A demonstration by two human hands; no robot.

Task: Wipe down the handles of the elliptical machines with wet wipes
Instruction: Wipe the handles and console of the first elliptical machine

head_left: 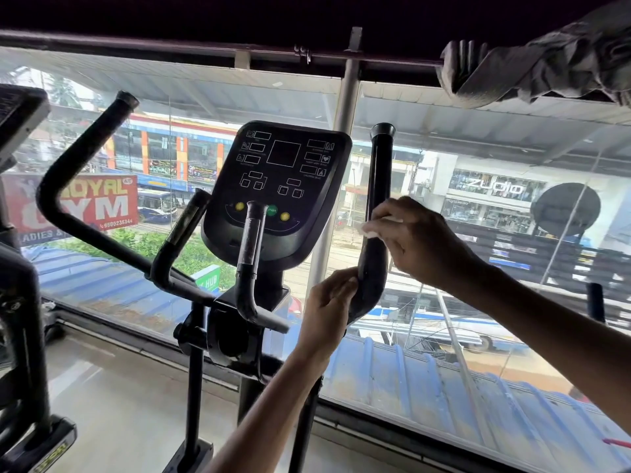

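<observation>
**Wiping the elliptical's right handle, just right of centre**

At the left of the frame the long black bent left handle (85,186) stands apart from both hands, as does the black console panel (280,186) at centre. Below centre, the left grip (324,312) curls its fingers round the lower bend of the black tubular right handle (379,172), steadying it. Just right of that, the right grip (420,240) is closed on a small white wet wipe (370,230) and presses it to the tube at mid-height. It would be best to wrap the wipe fully round the tube and draw it up to the capped top, then down past the bend, while the lower hold stops any swing.
</observation>
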